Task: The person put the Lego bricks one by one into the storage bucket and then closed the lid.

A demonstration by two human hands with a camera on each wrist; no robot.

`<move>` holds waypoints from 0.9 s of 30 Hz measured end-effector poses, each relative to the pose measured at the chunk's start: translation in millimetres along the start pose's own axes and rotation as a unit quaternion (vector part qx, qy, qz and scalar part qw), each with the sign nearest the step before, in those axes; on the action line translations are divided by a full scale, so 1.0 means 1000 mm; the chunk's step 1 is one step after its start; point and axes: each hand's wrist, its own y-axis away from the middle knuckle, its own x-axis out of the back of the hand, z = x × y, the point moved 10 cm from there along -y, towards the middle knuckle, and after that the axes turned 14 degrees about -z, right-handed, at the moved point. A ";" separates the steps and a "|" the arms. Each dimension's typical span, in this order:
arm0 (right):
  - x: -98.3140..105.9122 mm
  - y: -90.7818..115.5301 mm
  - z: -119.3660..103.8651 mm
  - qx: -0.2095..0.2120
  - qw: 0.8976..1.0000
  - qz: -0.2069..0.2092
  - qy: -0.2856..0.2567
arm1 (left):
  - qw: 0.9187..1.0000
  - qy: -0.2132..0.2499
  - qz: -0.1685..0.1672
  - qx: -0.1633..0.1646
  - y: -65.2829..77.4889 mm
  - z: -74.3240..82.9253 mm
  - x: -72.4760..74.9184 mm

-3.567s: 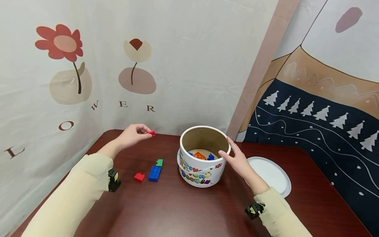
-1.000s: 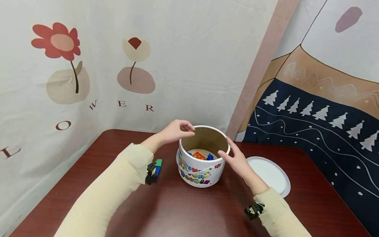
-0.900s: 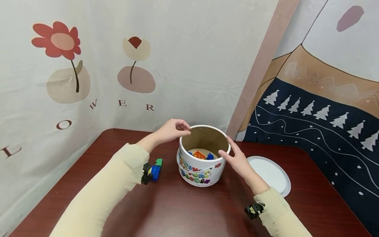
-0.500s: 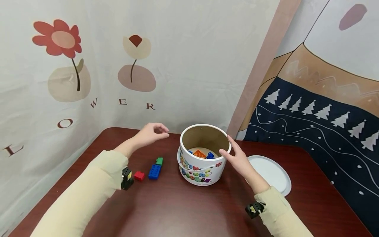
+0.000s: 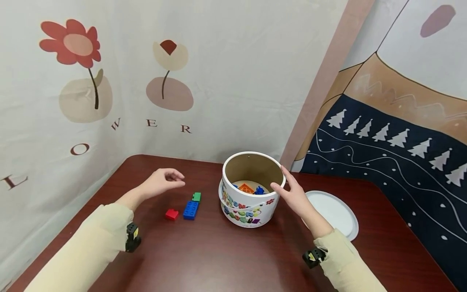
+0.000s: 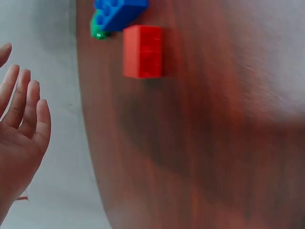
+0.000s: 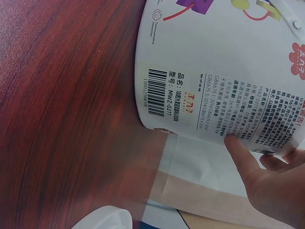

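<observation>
In the head view my left hand (image 5: 163, 181), empty with fingers loosely bent, hovers behind and left of the loose building blocks. A red block (image 5: 172, 214) lies nearest it in front, with a blue block (image 5: 190, 210) to the right and a green block (image 5: 196, 197) at the blue one's far end. The left wrist view shows the red block (image 6: 143, 51) clearly. My right hand (image 5: 296, 198) rests against the right side of a white printed bucket (image 5: 248, 211) near its rim, thumb and fingers extended. An orange block (image 5: 246, 189) and blue pieces (image 5: 259, 190) lie inside.
The white round lid (image 5: 333, 214) lies flat on the brown table (image 5: 219, 259), right of the bucket and beside my right forearm. A pale fabric wall (image 5: 233, 81) stands close behind the table's back edge.
My left hand carried a red block over to the bucket, then moved back left and down, now empty. The right hand has stayed at the bucket; the other blocks on the table have stayed put.
</observation>
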 end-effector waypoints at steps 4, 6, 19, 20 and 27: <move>0.001 0.000 -0.001 0.006 1.000 0.001 0.010 | 1.000 0.009 -0.011 0.012 0.008 -0.014 -0.007; 0.001 -0.001 0.000 0.006 1.000 0.003 0.011 | 1.000 0.010 -0.017 0.020 0.011 -0.022 -0.010; 0.001 -0.001 -0.003 0.007 1.000 0.002 0.012 | 0.997 0.031 -0.051 0.053 0.032 -0.055 -0.035; 0.001 -0.001 -0.003 0.007 1.000 0.002 0.012 | 0.997 0.034 -0.056 0.048 0.033 -0.055 -0.037; 0.001 0.000 -0.003 0.007 1.000 0.002 0.007 | 0.995 0.026 -0.085 0.035 0.032 -0.057 -0.048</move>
